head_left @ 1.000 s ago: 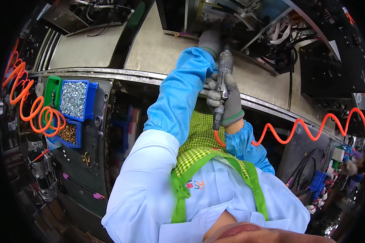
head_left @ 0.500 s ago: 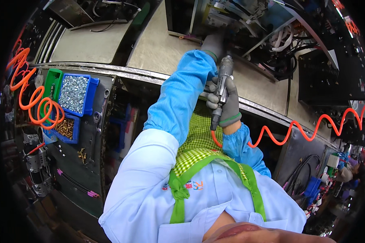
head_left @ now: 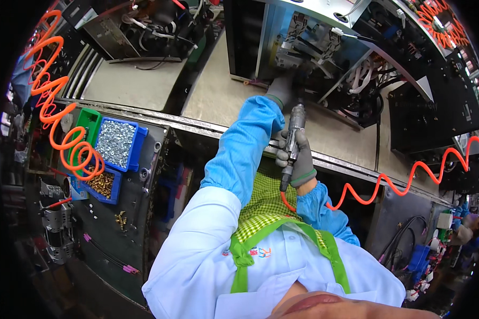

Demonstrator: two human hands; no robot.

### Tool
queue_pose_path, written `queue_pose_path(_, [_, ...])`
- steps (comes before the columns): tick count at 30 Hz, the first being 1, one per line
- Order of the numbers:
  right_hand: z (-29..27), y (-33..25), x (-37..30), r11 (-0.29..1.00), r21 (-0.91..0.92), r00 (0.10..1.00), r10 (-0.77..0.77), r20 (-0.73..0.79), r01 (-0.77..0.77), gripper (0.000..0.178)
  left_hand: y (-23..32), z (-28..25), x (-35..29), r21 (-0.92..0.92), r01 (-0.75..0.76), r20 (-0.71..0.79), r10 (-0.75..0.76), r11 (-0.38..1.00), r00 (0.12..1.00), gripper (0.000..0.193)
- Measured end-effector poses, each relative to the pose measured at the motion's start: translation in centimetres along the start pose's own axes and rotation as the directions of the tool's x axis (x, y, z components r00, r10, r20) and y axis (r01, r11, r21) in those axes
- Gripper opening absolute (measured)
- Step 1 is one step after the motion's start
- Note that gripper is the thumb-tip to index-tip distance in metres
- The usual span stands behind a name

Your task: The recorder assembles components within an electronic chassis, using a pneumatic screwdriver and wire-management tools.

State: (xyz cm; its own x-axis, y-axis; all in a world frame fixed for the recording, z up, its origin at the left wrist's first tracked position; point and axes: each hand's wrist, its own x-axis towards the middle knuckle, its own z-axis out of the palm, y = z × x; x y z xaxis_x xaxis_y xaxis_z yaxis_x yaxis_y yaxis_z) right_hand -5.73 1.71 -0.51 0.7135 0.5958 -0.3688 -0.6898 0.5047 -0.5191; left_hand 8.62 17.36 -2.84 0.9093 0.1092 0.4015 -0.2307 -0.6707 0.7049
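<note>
Open beige bench top (head_left: 218,101) left of the left hand (head_left: 283,89). Blocked ahead by the wired metal chassis (head_left: 324,48), at right by the black unit (head_left: 431,117). Crowded low left: 2 blue screw bins (head_left: 117,143), orange coiled hose (head_left: 64,127).

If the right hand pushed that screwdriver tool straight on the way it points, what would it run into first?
Probably the open metal unit on the bench. The right hand aims the pneumatic screwdriver up at it, beside the left hand; depth is unclear.
</note>
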Motion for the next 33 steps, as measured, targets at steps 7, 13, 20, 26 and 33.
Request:
queue_pose_path(7, [-1.7,0.6,0.6,0.996,-0.084,0.998,-0.022,-0.062,0.017,0.044,-0.1,-1.5,-0.9,0.037,-0.049,-0.021,0.05,0.998,0.999,0.037])
queue_pose_path(13, [-1.5,1.4,-3.9,0.986,-0.157,0.999,0.049,-0.007,-0.05,0.038,-0.8,-2.7,-6.3,-0.074,-0.1,-0.34,0.069,0.992,0.938,0.034])
queue_pose_path(20, [-3.4,-2.2,-3.2,0.987,-0.163,1.0,0.02,0.019,-0.017,0.039,-1.2,-2.8,-8.5,0.056,0.252,-0.055,-0.249,0.966,0.967,0.042])
queue_pose_path(26, [-2.8,-3.0,-2.8,0.99,-0.143,1.0,-0.011,0.026,0.015,0.04,-1.5,-2.7,-8.6,0.082,0.199,-0.086,-0.192,0.977,0.978,0.039])
queue_pose_path(33, [-3.4,-4.1,-1.9,0.998,-0.069,0.996,0.016,0.091,-0.01,0.044,-1.2,-2.8,-8.5,0.081,0.201,-0.09,-0.194,0.976,0.977,0.035])
